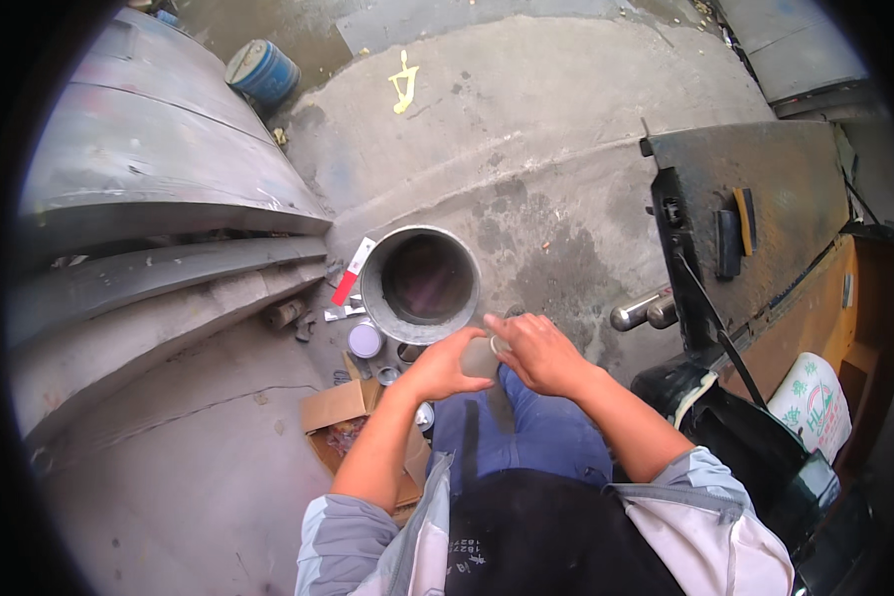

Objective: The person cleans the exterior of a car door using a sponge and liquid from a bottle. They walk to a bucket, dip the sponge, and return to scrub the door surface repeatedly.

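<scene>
Here, near side of bucket [399, 328], both hands on pale thing [478, 360]; left hand [445, 368] curls fingers around its side, right hand [541, 353] grips its whitish edge, seemingly steadying it together; lilac can [365, 340] beside bucket, probably for easy reach.

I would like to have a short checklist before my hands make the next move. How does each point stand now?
1. Left hand at the grey item: ok.
2. Right hand at it too: ok.
3. Grip firm on both sides: cannot tell.
4. Bucket open at the top: ok.
5. Bucket's contents identifiable: cannot tell.
6. Box closed: not ok, it is open.
</scene>
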`<state>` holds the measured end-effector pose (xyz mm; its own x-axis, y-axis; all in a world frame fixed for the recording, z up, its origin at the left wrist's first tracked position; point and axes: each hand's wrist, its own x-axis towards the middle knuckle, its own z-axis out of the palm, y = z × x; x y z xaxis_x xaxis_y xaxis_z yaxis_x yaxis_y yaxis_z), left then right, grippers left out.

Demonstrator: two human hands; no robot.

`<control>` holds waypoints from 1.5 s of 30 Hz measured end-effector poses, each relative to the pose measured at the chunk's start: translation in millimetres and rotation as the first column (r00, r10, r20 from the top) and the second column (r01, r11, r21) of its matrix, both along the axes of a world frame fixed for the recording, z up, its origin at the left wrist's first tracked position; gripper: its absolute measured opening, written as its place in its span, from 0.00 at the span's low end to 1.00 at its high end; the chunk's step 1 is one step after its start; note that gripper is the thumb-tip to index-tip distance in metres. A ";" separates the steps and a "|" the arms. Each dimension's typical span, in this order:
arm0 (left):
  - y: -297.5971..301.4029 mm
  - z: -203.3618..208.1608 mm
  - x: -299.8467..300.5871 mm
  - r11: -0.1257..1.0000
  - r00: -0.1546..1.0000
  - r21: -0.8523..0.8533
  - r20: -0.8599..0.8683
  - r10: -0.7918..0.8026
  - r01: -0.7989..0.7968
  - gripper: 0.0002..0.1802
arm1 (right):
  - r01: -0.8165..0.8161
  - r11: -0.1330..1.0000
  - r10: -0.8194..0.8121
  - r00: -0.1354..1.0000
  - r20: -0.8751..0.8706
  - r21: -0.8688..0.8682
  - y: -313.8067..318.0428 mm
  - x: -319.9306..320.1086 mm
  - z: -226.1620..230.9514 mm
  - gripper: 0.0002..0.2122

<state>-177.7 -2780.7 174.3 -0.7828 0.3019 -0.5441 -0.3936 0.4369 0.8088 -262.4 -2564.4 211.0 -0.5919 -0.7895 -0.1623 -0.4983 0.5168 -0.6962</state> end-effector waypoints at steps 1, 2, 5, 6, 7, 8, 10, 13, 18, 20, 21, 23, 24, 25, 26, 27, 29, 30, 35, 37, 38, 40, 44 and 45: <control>-12.9 -16.4 -1.7 1.000 1.000 -0.011 0.011 -0.022 0.022 0.46 | -0.082 0.995 0.077 0.992 -0.095 -0.050 1.1 -2.2 -12.3 0.28; -26.7 -32.6 -1.8 0.999 0.999 -0.024 0.021 -0.043 0.043 0.46 | -0.169 0.981 0.149 0.970 -0.193 -0.095 0.4 -3.5 -24.1 0.29; -64.1 -96.1 0.2 0.974 0.976 -0.122 -0.136 0.172 -0.188 0.45 | 0.074 0.989 -0.095 0.981 -0.167 -0.126 -7.0 -12.9 -61.8 0.30; -75.6 -120.0 -0.7 0.943 0.945 -0.123 -0.157 0.288 -0.308 0.46 | 0.166 0.979 -0.178 0.978 -0.111 -0.115 -8.5 -13.2 -79.2 0.30; -84.5 -144.5 -3.6 0.898 0.900 -0.122 -0.178 0.399 -0.422 0.47 | 0.256 0.962 -0.263 0.963 -0.058 -0.098 -7.8 -11.4 -100.3 0.30; -92.6 -172.4 -6.1 0.870 0.873 -0.110 -0.145 0.465 -0.481 0.47 | 0.348 0.935 -0.349 0.937 -0.005 -0.070 -7.9 -5.0 -122.8 0.30; -100.9 -227.9 -5.6 0.795 0.804 -0.124 -0.067 0.590 -0.594 0.48 | 0.500 0.864 -0.500 0.841 0.207 0.056 -1.5 20.9 -169.1 0.30; -94.9 -319.7 -1.9 0.674 0.665 -0.097 0.110 0.739 -0.733 0.48 | 0.513 0.829 -0.559 0.769 0.311 0.222 22.8 74.2 -230.4 0.30; -81.7 -449.8 9.2 0.667 0.674 -0.279 0.086 0.733 -0.690 0.52 | 0.361 0.799 -0.579 0.678 0.452 0.482 63.3 154.4 -266.1 0.29; -62.4 -470.4 -4.2 0.663 0.708 -0.433 0.076 0.702 -0.611 0.53 | 0.343 0.762 -0.612 0.658 0.439 0.549 76.9 181.4 -267.5 0.29; -57.9 -480.9 -4.8 0.641 0.720 -0.515 0.065 0.691 -0.569 0.53 | 0.325 0.754 -0.616 0.653 0.441 0.571 81.6 191.3 -269.9 0.29; -54.5 -501.1 -5.2 0.627 0.744 -0.580 0.052 0.666 -0.520 0.53 | 0.320 0.756 -0.613 0.654 0.444 0.571 88.8 204.9 -274.9 0.29; -55.5 -509.7 -5.7 0.632 0.749 -0.601 0.082 0.657 -0.489 0.53 | 0.318 0.758 -0.610 0.655 0.445 0.570 91.6 207.7 -279.0 0.29; -56.0 -518.1 -6.0 0.637 0.753 -0.621 0.112 0.649 -0.457 0.52 | 0.324 0.759 -0.607 0.666 0.433 0.565 94.7 209.7 -283.6 0.28; -56.7 -524.4 -7.8 0.644 0.765 -0.638 0.130 0.631 -0.423 0.52 | 0.335 0.760 -0.606 0.675 0.420 0.557 93.8 208.2 -283.7 0.28; -57.7 -530.1 -9.1 0.648 0.774 -0.654 0.148 0.615 -0.390 0.51 | 0.345 0.762 -0.603 0.685 0.408 0.548 93.1 206.5 -283.8 0.28; -61.6 -540.9 -5.1 0.639 0.796 -0.680 0.135 0.591 -0.359 0.50 | 0.314 0.794 -0.549 0.738 0.393 0.520 93.0 199.9 -282.3 0.27; -60.3 -550.1 -1.0 0.634 0.813 -0.688 0.111 0.572 -0.353 0.50 | 0.302 0.805 -0.527 0.760 0.381 0.510 93.7 198.0 -282.5 0.27; -53.5 -563.7 -2.8 0.651 0.801 -0.668 0.137 0.583 -0.360 0.52 | 0.323 0.769 -0.580 0.715 0.390 0.551 98.7 198.4 -286.1 0.26; -50.2 -567.4 0.6 0.601 0.789 -0.704 0.094 0.607 -0.379 0.52 | 0.325 0.772 -0.576 0.720 0.387 0.545 99.7 198.5 -286.9 0.26; -51.5 -567.0 -2.8 0.624 0.751 -0.674 0.152 0.642 -0.397 0.52 | 0.341 0.773 -0.579 0.723 0.376 0.535 100.7 200.9 -288.8 0.26; -48.4 -567.4 -10.5 0.664 0.767 -0.684 0.239 0.596 -0.303 0.50 | 0.364 0.765 -0.595 0.716 0.366 0.531 101.6 202.8 -289.6 0.26; -88.3 -619.4 38.2 0.666 0.961 -0.740 0.242 0.134 0.094 0.45 | 0.348 0.792 -0.566 0.727 0.389 0.502 103.0 197.8 -287.1 0.25; -91.6 -629.0 45.0 0.651 0.972 -0.746 0.231 0.050 0.144 0.44 | 0.350 0.791 -0.567 0.728 0.386 0.501 103.6 198.9 -288.4 0.25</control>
<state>-132.8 -2872.3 -454.7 -0.6155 -0.2550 -0.7458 -0.4712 0.8776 0.0888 -63.5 -2460.8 -77.4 -0.6117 -0.2519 -0.7499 0.2288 0.8511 -0.4725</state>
